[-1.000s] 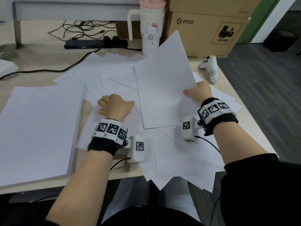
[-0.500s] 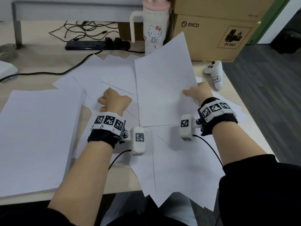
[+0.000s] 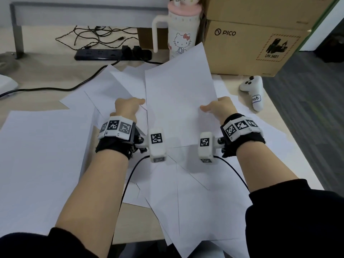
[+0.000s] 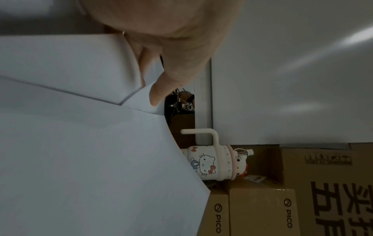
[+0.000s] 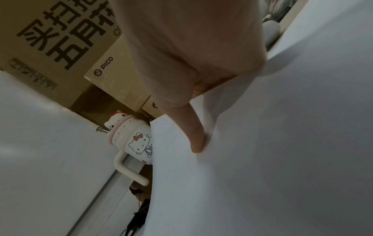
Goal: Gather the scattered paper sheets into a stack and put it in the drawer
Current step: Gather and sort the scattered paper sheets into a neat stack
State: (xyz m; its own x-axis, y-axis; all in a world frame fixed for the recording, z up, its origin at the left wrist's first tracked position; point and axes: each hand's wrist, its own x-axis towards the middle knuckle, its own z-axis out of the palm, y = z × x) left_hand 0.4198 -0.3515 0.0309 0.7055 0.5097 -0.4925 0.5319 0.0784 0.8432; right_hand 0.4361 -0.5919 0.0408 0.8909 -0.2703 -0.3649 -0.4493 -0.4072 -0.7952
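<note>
Big neat stack (image 3: 37,164) sat far left on the surface (image 3: 46,71). Left hand (image 3: 126,108) pinched the raised sheet (image 3: 178,101) at its left edge, thumb on top; right hand (image 3: 219,108) pinched its right edge. Loose sheets (image 3: 195,202) were scattered underneath, Hello Kitty cup (image 3: 181,30) behind, white controller (image 3: 254,92) far right.

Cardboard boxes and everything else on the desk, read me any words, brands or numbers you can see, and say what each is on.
"PICO": lower cardboard box, with a round logo.
"UN 3481": stamped label on that box.
Large Chinese characters: upper box, not transcribed.
Handwritten tag on the white controller: too small to read.
</note>
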